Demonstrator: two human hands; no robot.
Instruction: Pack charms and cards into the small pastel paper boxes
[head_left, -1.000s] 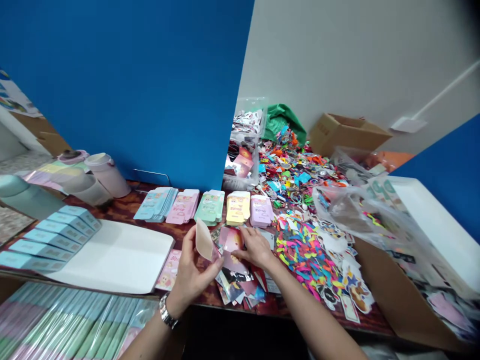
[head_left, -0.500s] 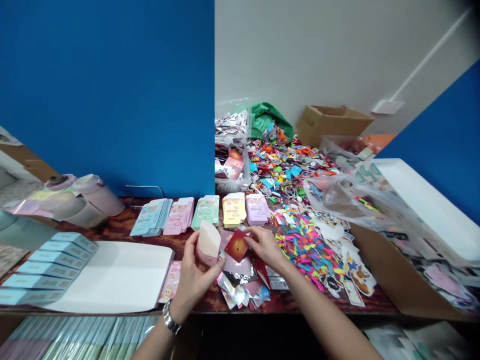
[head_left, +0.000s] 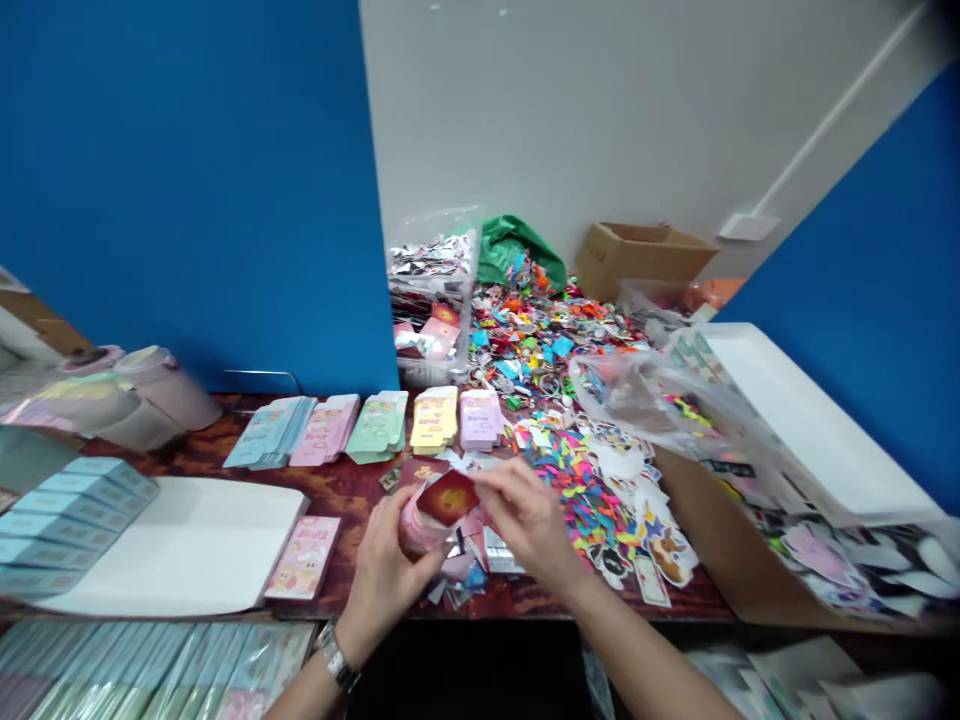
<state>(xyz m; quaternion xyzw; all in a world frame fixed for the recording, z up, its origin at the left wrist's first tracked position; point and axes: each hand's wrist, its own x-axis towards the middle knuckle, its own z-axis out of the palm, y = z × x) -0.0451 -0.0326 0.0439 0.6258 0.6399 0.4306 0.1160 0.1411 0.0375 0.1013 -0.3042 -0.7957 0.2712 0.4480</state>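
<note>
In my left hand (head_left: 391, 555) is a small pink paper box (head_left: 418, 532), its open end tilted up and its sides squeezed round. A metal-band watch is on that wrist. My right hand (head_left: 525, 515) pinches a dark red square card (head_left: 448, 498) with a golden print. The card lies across the box's mouth; whether its lower edge is inside I cannot tell. Beneath my hands lie loose shiny cards (head_left: 466, 578), partly hidden. A closed pink box (head_left: 305, 556) rests to the left of my left hand, beside a white tray (head_left: 217, 545).
Flat blue (head_left: 270, 432), pink, green, yellow (head_left: 433, 418) and purple cartons stand in a row behind my hands. Small colourful pieces (head_left: 570, 480) heap at the right, near a cardboard box (head_left: 720, 540). Blue boxes (head_left: 79, 515) line the tray's left end. A clear bin (head_left: 431, 330) holds cards.
My right hand has brought the red card left, from above the card pile onto the box's opening. The view has turned slightly right.
</note>
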